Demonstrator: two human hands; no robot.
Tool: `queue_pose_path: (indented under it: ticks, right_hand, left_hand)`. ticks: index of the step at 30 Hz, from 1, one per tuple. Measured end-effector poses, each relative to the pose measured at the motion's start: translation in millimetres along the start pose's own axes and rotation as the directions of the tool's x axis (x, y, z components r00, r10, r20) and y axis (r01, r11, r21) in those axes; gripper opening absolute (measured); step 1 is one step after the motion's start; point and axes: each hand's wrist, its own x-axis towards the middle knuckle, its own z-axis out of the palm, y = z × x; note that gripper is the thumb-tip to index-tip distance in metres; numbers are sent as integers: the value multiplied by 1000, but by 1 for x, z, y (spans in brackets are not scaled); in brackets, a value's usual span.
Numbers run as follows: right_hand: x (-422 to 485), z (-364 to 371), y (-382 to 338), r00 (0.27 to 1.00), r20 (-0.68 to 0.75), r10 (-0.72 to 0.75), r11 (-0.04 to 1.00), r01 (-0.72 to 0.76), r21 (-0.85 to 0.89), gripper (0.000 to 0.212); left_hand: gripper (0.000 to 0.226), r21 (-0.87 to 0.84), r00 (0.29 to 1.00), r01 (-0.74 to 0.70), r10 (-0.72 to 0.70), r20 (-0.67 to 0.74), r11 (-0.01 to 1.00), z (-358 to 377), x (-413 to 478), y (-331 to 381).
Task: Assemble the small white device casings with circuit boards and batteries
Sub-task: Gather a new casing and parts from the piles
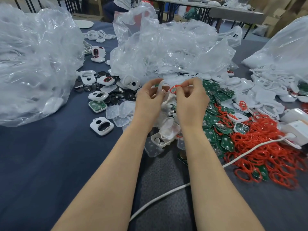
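My left hand (150, 99) grips a small white casing (161, 86) above the middle of the table. My right hand (191, 100) pinches a red rubber ring (174, 89) right beside that casing, touching it. Green circuit boards (215, 117) lie heaped to the right of my hands. Dark round batteries (116, 95) are spread to the left, among white casings (101, 125). Under my wrists sit clear plastic pads (115, 110) and more white parts (162, 139).
Large clear plastic bags (33, 64) stand at the left, centre (166, 50) and right. A pile of red rings (266, 150) covers the right side. A white cable (166, 195) runs across the grey table (50, 164) to a white box (295, 130).
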Motion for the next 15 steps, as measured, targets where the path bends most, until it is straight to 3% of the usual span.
queue_pose_path:
  ticks: [3,6,10,15]
  right_hand:
    - [-1,1,-2,1000,19,-14,999,15,-40,6]
    - [0,0,-2,1000,-6,-7,998,6,-62,6]
    - [0,-1,-3,1000,-14,25,993,-27,-118,5]
    - [0,-2,-5,998,66,7,990,2,-144,5]
  left_hand:
    - [21,106,1000,-30,29,12,994,3,-2,2]
    - [12,86,999,-23,20,38,996,5,-5,5]
    - [17,169,998,-44,35,59,985,6,-6,3]
    - [7,257,995,-79,90,-35,963,4,-4,2]
